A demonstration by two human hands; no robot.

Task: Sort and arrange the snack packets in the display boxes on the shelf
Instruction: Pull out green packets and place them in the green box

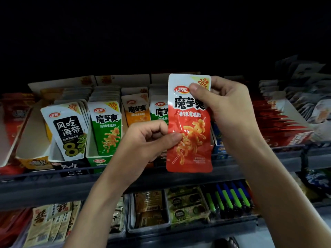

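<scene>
Pinches packet (189,126) at its top corner with right hand (227,108) and at its left edge with left hand (143,140), thumbs on the face. Holds it upright, label forward, just before the boxes (96,161) on the shelf (53,185). Probably checks its red flavour against green packets (105,129) and orange packets (137,113) behind, to pick a box.

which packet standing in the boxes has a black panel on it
The leftmost packet, white with a black panel and a large 8; beside it stand a green packet and an orange packet.
</scene>
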